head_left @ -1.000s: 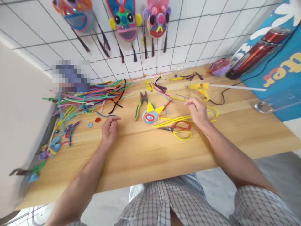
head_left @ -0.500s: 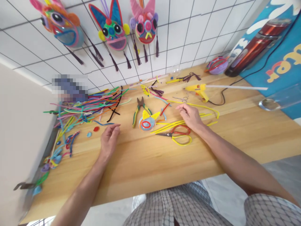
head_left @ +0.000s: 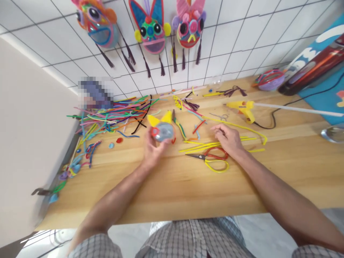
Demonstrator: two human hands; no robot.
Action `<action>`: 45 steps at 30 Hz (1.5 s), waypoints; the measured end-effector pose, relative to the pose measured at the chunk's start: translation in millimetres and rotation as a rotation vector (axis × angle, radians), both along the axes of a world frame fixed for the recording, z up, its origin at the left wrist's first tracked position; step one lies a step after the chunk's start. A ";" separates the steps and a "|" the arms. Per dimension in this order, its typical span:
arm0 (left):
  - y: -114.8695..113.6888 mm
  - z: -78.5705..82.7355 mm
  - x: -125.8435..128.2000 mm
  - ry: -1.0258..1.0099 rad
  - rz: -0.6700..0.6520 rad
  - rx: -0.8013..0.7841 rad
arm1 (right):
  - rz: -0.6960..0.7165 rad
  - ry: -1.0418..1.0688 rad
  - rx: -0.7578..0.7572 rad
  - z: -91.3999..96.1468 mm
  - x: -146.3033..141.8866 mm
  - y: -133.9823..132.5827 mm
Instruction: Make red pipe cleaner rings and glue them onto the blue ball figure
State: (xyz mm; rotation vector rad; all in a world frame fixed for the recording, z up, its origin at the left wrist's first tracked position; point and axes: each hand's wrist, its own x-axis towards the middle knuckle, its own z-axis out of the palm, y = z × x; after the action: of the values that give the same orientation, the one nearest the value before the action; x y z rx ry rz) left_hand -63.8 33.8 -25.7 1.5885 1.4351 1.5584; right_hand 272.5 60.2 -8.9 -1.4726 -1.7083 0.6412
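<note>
My left hand [head_left: 153,150] grips a small clear-blue mask ornament [head_left: 164,132] with two yellow pointed ears and a red piece on its side, lifted off the table and slightly blurred. A bit of red [head_left: 173,140] shows just right of it. Behind the ornament lie pliers [head_left: 180,128] with green and yellow handles, partly hidden. My right hand [head_left: 228,139] rests on the table, fingers loosely stretched to the left and nothing in them. It lies over yellow pipe cleaners [head_left: 199,146], just above scissors [head_left: 205,157] with red and yellow handles.
A pile of coloured pipe cleaners [head_left: 115,114] lies at the back left. A yellow glue gun [head_left: 243,109] with a cord and long glue stick lies right of centre. A red thermos [head_left: 313,66] stands at the back right. Finished masks [head_left: 153,34] hang on the tiled wall.
My left hand has moved right, taken hold of the eared ornament and raised it from the table. My right hand stays by the yellow pipe cleaners. The whole view has shifted left.
</note>
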 end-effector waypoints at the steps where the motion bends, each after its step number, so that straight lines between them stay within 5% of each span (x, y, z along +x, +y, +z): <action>1: 6.2 3.5 -7.8 -0.112 0.053 0.032 | -0.002 0.003 0.004 -0.2 -0.3 0.3; 6: 24.6 12.4 -27.2 -0.290 0.185 0.041 | 0.000 0.000 0.007 -0.8 -0.6 1.8; 13: 10.5 -5.5 0.9 -0.001 -0.096 -0.172 | -0.009 -0.056 0.050 -1.2 -0.7 -2.0; 17: 14.1 -4.5 5.1 0.071 -0.139 -0.186 | 0.036 -0.123 0.130 0.4 -4.2 -6.7; 22: 19.9 0.3 2.8 -0.117 -0.051 -0.176 | 0.218 -0.262 0.313 24.0 -22.8 -19.8; 27: 21.0 1.9 4.1 -0.127 -0.034 -0.089 | 0.435 -0.560 0.367 46.4 -75.9 -26.4; 33: 22.6 2.8 7.5 -0.133 -0.046 -0.093 | 0.499 -0.902 0.269 31.0 -127.0 -9.6; 45: 26.1 -0.3 10.5 -0.169 -0.082 -0.110 | 0.530 -0.930 0.314 20.4 -129.4 -10.3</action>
State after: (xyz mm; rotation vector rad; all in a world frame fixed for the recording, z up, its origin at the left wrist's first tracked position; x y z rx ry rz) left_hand -53.3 59.9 -26.0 1.3994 1.3235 1.5014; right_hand 143.1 49.9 11.5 -1.1405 -2.8048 -0.1338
